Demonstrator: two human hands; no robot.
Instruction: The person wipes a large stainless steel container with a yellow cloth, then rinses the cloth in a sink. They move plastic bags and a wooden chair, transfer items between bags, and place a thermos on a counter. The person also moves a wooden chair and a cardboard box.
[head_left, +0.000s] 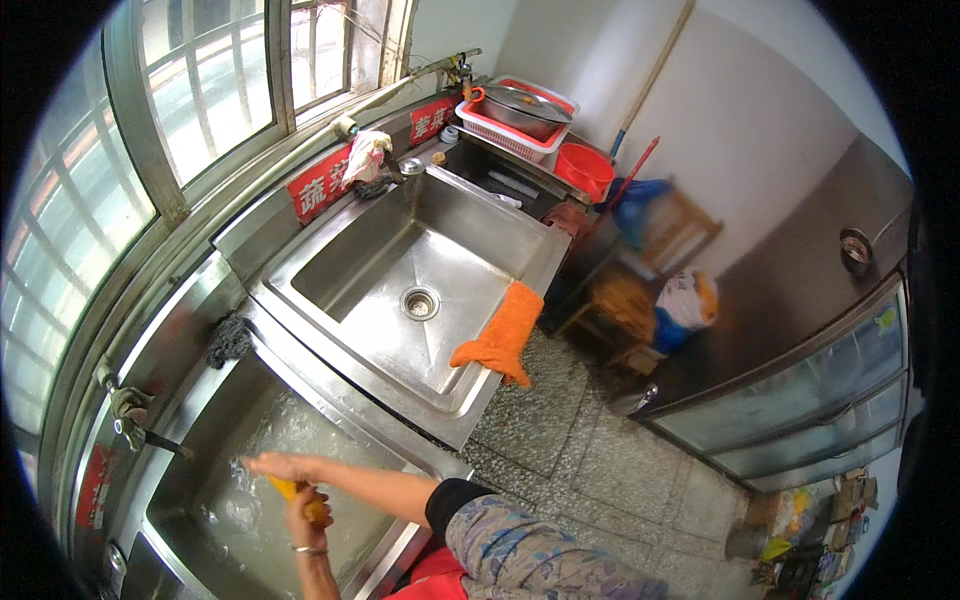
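Observation:
Cloudy water stands in the near stainless steel sink (405, 541), and both hands are above it. My left hand (309, 507), with a bangle at the wrist, is closed around a yellow-orange item (283, 487), perhaps a cloth; its exact kind is unclear. My right hand (283, 466) lies flat, fingers extended, against or just over the upper end of that item; whether it grips any of it cannot be told. To the left, a tap (169, 445) with cloth around its valve points over the water.
Beyond is a second steel sink (465, 255) with an orange cloth (510, 330) over its rim. Dark scouring wool (229, 341) lies on the ledge. Farther back are a lidded pan (525, 105) in a basket and a red basin (583, 169). A wooden chair (622, 300) holds bags.

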